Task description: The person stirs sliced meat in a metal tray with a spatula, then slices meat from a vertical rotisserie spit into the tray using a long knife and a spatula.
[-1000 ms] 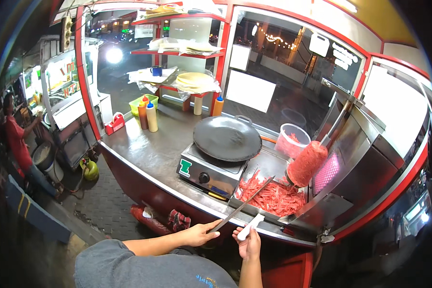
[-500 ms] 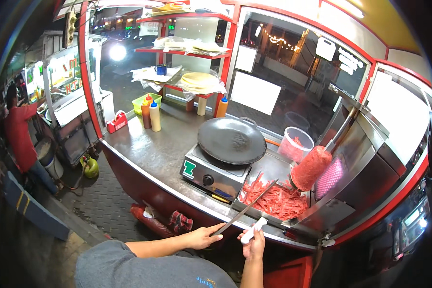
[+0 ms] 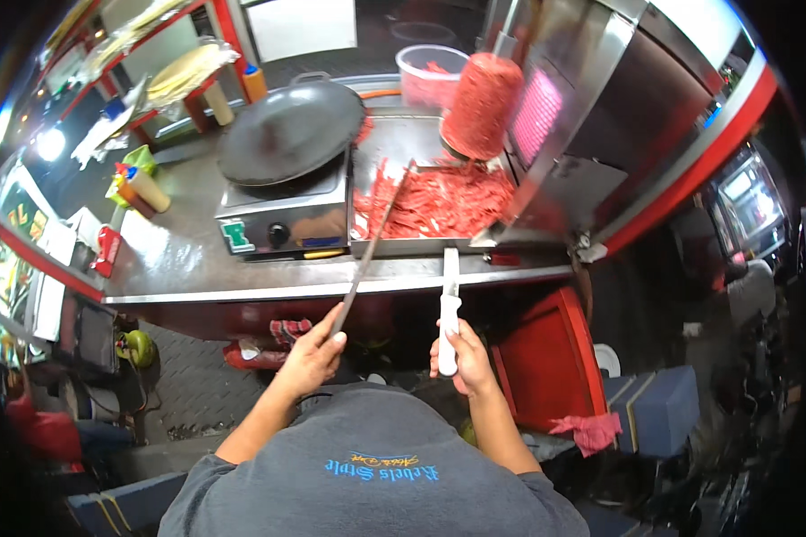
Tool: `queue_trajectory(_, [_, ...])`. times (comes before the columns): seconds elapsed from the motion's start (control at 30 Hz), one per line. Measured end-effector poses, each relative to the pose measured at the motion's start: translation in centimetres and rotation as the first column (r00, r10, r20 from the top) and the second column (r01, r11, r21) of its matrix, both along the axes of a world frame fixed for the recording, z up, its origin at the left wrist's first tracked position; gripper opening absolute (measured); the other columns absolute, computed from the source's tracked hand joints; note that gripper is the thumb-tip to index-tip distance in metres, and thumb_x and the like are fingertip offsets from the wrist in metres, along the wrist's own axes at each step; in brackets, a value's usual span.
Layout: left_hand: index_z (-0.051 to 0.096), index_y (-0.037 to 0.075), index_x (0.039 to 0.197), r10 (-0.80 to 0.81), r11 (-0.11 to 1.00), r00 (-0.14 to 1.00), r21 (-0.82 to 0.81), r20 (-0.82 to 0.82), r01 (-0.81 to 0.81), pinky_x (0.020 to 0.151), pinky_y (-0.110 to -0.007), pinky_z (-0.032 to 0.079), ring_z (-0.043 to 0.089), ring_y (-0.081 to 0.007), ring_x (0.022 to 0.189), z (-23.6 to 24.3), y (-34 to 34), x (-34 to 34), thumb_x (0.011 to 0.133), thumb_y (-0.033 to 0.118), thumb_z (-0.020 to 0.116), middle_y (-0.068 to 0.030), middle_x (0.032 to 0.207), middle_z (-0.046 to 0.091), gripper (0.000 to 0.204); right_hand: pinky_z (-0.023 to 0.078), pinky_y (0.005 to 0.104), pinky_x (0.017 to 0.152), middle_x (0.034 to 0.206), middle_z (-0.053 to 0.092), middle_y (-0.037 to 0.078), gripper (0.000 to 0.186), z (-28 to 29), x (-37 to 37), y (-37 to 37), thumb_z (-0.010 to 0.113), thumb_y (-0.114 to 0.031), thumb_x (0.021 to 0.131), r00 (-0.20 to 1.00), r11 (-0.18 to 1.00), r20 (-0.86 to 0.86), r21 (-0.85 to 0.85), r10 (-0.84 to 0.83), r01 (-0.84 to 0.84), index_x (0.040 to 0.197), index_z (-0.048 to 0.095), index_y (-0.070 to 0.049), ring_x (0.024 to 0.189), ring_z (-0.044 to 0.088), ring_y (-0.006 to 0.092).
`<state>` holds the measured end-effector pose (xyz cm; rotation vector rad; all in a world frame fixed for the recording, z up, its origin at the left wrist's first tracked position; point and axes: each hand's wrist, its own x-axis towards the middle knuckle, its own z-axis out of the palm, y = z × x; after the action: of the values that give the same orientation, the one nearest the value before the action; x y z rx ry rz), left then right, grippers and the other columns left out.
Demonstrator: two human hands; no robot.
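My left hand [image 3: 316, 356] is closed around the near end of a long, narrow dark metal tool [image 3: 373, 243]. It tapers to a tip over the tray of meat; whether it is a blade or a sharpening steel I cannot tell. My right hand [image 3: 465, 358] grips a white-handled knife [image 3: 449, 327], its pale blade directed away from me past the counter edge. The two tools are apart. Beyond them, shaved red meat [image 3: 448, 201] lies in a metal tray [image 3: 412, 246]. A cone of red meat [image 3: 484, 106] stands on a vertical spit behind it.
A glowing pink burner [image 3: 537, 112] stands right of the spit. Left of the tray is a stove [image 3: 282, 224] carrying a wide black pan [image 3: 291, 134]. Behind sits a clear tub [image 3: 430, 76]. Sauce bottles [image 3: 148, 190] stand farther left. Below the counter is an open red door [image 3: 546, 362].
My view has turned right and downward. The knife in my right hand now points away from me with its blade visible. Both hands keep their hold.
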<state>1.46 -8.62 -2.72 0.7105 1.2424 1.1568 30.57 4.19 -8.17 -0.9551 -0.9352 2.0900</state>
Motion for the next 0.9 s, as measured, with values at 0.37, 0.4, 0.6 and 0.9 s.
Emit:
queue_trajectory(0.37, [0.031, 0.016, 0.171, -0.001, 0.998, 1.0, 0.065, -0.019, 0.002, 0.05, -0.024, 0.037, 0.041, -0.0064, 0.055, 0.2, 2.1, -0.4, 0.114, 0.026, 0.054, 0.0011, 0.09, 0.05, 0.062, 0.057, 0.0338, 0.067, 0.088, 0.065, 0.008, 0.025, 1.0, 14.8, -10.7, 0.066, -0.019, 0.105, 0.959, 0.989, 0.28, -0.15, 0.034, 0.009, 0.123, 0.06, -0.004, 0.072, 0.065, 0.018])
queue_trajectory(0.4, [0.031, 0.016, 0.171, 0.008, 0.997, 1.0, 0.071, -0.013, -0.007, 0.05, -0.023, 0.037, 0.041, -0.0063, 0.055, 0.1, 2.3, -0.7, 0.114, 0.026, 0.054, 0.0009, 0.09, 0.05, 0.062, 0.056, 0.0349, 0.068, 0.087, 0.067, 0.009, 0.028, 2.0, 15.5, -11.3, 0.073, -0.022, 0.1, 0.775, 0.971, 0.63, 0.206, -0.038, -0.12, 0.118, 0.062, -0.003, 0.073, 0.066, 0.0187])
queue_trajectory(0.6, [0.034, 0.014, 0.169, 0.051, 0.992, 0.999, 0.112, -0.002, -0.051, 0.05, -0.021, 0.038, 0.042, -0.005, 0.056, 1.1, 3.6, -1.1, 0.114, 0.02, 0.051, -0.0008, 0.097, 0.051, 0.058, 0.055, 0.038, 0.07, 0.085, 0.074, 0.015, 0.035, 1.8, 25.0, -14.1, 0.09, -0.025, 0.085, 0.368, 0.884, 0.896, 0.366, -0.249, -0.291, 0.103, 0.07, -0.003, 0.075, 0.07, 0.0214])
queue_trajectory(0.9, [0.033, 0.019, 0.171, 0.106, 0.988, 0.994, 0.106, 0.038, -0.11, 0.05, -0.023, 0.038, 0.042, -0.0059, 0.058, 0.3, 4.8, -0.9, 0.113, 0.022, 0.053, -0.0006, 0.094, 0.05, 0.061, 0.051, 0.0342, 0.062, 0.076, 0.067, 0.006, 0.029, -0.8, 20.7, -11.3, 0.089, -0.018, 0.085, 0.522, 0.777, 0.727, 0.604, -0.446, -0.177, 0.09, 0.064, -0.005, 0.07, 0.061, 0.0106])
